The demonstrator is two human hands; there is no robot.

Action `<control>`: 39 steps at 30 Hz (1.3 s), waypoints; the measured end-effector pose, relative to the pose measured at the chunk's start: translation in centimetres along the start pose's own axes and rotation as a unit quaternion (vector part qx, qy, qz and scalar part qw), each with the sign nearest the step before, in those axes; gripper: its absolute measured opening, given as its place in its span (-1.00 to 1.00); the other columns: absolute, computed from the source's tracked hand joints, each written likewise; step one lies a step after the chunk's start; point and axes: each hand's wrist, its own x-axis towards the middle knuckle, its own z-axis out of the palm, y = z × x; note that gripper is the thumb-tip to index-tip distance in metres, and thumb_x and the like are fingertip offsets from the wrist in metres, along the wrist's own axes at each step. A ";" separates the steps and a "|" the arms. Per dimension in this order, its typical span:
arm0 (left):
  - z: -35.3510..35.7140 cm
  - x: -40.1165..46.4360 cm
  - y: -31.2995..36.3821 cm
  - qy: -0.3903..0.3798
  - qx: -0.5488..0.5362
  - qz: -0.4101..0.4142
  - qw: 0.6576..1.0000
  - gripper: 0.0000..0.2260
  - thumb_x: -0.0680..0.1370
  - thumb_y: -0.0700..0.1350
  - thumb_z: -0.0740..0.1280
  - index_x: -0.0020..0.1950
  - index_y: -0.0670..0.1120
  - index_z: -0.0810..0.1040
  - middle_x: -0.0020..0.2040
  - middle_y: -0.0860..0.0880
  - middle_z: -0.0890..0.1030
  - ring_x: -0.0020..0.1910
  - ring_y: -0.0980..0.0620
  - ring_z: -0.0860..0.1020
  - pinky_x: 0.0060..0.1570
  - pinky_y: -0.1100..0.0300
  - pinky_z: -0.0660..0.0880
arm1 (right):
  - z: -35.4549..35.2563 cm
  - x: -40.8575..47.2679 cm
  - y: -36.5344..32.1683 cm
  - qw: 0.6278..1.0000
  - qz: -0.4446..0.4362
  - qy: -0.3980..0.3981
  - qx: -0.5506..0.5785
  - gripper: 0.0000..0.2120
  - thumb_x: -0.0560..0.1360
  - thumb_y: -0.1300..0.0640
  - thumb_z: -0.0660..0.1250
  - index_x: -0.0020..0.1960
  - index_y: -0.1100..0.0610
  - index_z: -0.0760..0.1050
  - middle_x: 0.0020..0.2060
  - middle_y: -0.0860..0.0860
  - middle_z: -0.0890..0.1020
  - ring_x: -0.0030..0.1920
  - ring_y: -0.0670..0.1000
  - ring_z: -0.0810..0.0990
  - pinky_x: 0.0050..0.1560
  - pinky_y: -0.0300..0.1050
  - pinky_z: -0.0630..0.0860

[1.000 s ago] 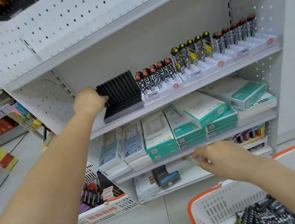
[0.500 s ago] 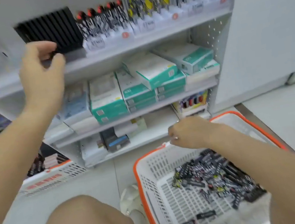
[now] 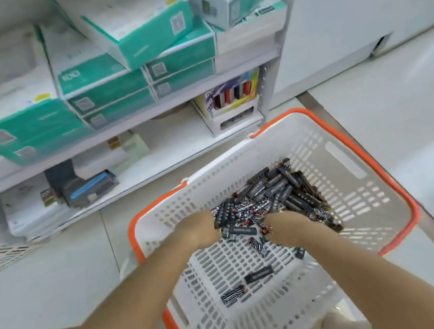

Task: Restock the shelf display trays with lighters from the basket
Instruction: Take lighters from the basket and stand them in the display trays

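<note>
Both hands are down in the white slotted plastic basket with the orange rim (image 3: 383, 193) — the left hand (image 3: 203, 232) and right hand (image 3: 286, 226) touch the near edge of the heap of black patterned lighters (image 3: 270, 195), which lies just beyond them, long axes jumbled; neither hand's fingers show, so grip unclear
</note>
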 end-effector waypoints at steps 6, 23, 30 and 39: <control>5.0 7.9 -1.7 0.012 -0.183 -0.124 0.975 -0.71 0.55 -0.11 0.25 0.24 -0.17 0.46 0.07 -0.17 0.56 -0.11 -0.04 0.52 -0.22 0.18 0.38 | 7.8 5.4 1.5 0.957 0.111 -0.039 0.266 -0.55 0.59 0.11 0.22 0.45 0.15 0.25 0.07 0.12 0.59 0.00 0.10 0.58 -0.08 -0.14 0.44; 9.6 16.7 -1.6 0.091 -0.422 -0.282 0.857 -0.46 0.47 0.21 0.36 0.26 -0.14 0.40 0.15 -0.15 0.55 0.07 -0.17 0.56 0.05 -0.01 0.53 | 7.5 14.4 -2.7 0.429 0.366 0.021 0.826 -0.72 0.53 0.02 0.35 0.06 0.22 0.46 -0.09 0.11 0.62 -0.22 0.03 0.57 0.04 0.01 0.56; 10.0 16.7 -2.4 0.070 -0.383 -0.245 0.888 -0.46 0.46 -0.03 0.47 0.35 -0.17 0.35 0.27 -0.11 0.49 0.22 -0.12 0.50 0.15 0.05 0.42 | 9.3 15.1 -3.4 0.639 0.357 0.087 0.675 -0.91 0.57 0.17 0.24 0.05 0.14 0.45 -0.37 0.03 0.48 -0.41 -0.02 0.39 -0.30 -0.12 0.35; 11.5 15.6 -1.2 0.112 -0.384 -0.236 0.886 -0.44 0.41 -0.02 0.45 0.30 -0.18 0.32 0.22 -0.11 0.40 0.22 -0.12 0.39 0.20 0.04 0.38 | 9.8 13.5 -5.1 0.695 0.254 0.095 0.666 -0.76 0.54 0.00 0.22 0.14 0.10 0.41 -0.01 0.07 0.54 -0.02 0.08 0.52 0.02 -0.03 0.45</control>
